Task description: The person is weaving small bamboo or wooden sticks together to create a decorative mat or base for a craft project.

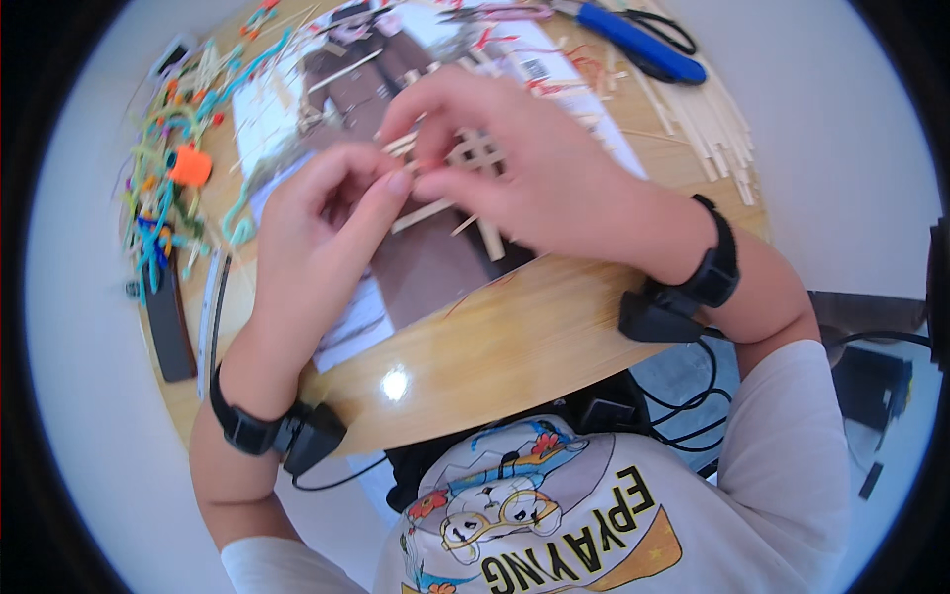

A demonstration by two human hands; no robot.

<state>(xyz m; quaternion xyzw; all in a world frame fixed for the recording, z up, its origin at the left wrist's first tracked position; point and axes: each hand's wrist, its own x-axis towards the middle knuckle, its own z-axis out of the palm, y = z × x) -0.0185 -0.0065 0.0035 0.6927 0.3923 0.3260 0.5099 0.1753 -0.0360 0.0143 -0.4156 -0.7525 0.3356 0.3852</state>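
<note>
Both of my hands meet over the middle of the table, around a small lattice (479, 153) of crossed pale wooden strips. My left hand (322, 203) is closed, thumb and forefinger pinched together at the lattice's left side. My right hand (539, 158) curls over it from the right, thumb and fingers closed on the strips. Some strip ends stick out below the right hand. Fingers hide much of the lattice and the exact spot being pinched. Beneath lies a large printed sheet (426, 272) with a brown picture.
Colourful fuzzy craft stems (163, 129) and an orange spool (188, 166) crowd the left side. A dark bar (170, 332) and a ruler (210, 322) lie near the left edge. Pink-handled scissors (510, 13), a blue-handled tool (638, 45) and several wooden sticks (714, 134) lie far right.
</note>
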